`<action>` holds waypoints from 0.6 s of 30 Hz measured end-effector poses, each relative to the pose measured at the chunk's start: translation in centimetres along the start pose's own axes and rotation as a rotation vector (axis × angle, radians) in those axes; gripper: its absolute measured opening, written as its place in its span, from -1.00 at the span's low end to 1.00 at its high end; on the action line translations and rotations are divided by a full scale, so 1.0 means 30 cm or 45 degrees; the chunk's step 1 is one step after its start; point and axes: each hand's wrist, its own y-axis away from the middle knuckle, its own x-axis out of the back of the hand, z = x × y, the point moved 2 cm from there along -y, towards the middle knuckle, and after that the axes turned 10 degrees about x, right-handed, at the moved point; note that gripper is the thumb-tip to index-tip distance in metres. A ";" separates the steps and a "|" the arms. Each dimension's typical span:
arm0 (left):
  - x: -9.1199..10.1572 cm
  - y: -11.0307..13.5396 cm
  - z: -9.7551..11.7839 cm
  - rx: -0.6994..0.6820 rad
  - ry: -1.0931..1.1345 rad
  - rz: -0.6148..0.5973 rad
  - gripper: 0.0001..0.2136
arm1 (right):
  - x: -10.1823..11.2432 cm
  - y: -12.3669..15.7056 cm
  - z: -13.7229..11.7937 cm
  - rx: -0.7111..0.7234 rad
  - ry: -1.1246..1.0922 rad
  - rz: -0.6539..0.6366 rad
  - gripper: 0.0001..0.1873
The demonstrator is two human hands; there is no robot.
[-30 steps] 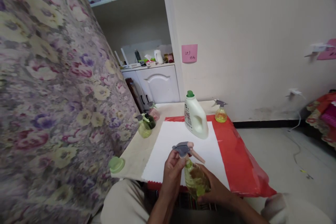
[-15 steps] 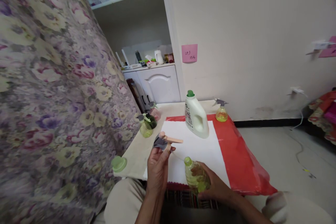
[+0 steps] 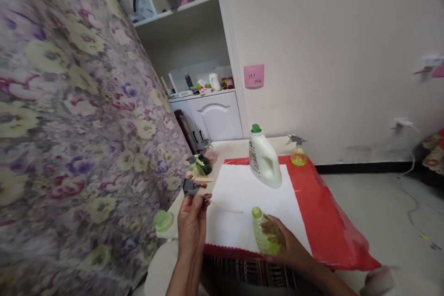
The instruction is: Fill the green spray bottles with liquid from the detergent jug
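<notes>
My left hand [image 3: 192, 219] is closed on a grey and peach spray head [image 3: 194, 187], whose thin clear tube points right over the white sheet. In my right hand [image 3: 282, 240] is an uncapped yellow-green spray bottle [image 3: 261, 233], tilted a little, with some liquid low inside it. The tube's end is apart from the bottle's neck. Beyond both hands a pale green detergent jug [image 3: 267, 164] stands upright on the white sheet [image 3: 236, 189]; its green spout shows at the top.
A light green cap [image 3: 163, 220] lies at the table's left edge. Other spray bottles stand at the back left, including a dark green one [image 3: 204, 164]. A yellow spray bottle [image 3: 299, 155] is at the back right, on red sheeting [image 3: 322, 222]. A floral curtain [image 3: 86, 148] hangs close on the left.
My left hand has moved left with the spray head, and its tube now shows clear of the bottle's neck. The right hand still holds the bottle. The camera view has shifted slightly.
</notes>
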 end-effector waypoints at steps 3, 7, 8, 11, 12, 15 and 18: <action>0.080 -0.062 -0.038 0.102 -0.189 0.130 -0.68 | -0.002 -0.004 -0.005 -0.026 -0.002 0.018 0.10; 0.160 -0.146 -0.124 0.258 -0.369 0.137 -0.62 | -0.012 -0.004 -0.005 -0.045 -0.025 0.049 0.11; 0.172 -0.169 -0.148 0.294 -0.422 0.129 -0.62 | -0.013 -0.004 -0.003 -0.052 -0.030 0.059 0.11; 0.191 -0.253 -0.218 0.373 -0.579 0.093 -0.67 | -0.016 -0.010 0.003 -0.072 -0.041 0.085 0.12; 0.194 -0.286 -0.240 0.394 -0.632 0.083 -0.70 | -0.016 -0.012 0.005 -0.076 -0.046 0.083 0.12; 0.194 -0.399 -0.301 0.485 -0.798 0.060 -0.80 | -0.015 -0.019 0.018 -0.087 -0.036 0.062 0.09; 0.191 -0.511 -0.347 0.605 -0.954 0.028 -0.80 | -0.008 -0.027 0.046 -0.077 -0.041 0.126 -0.02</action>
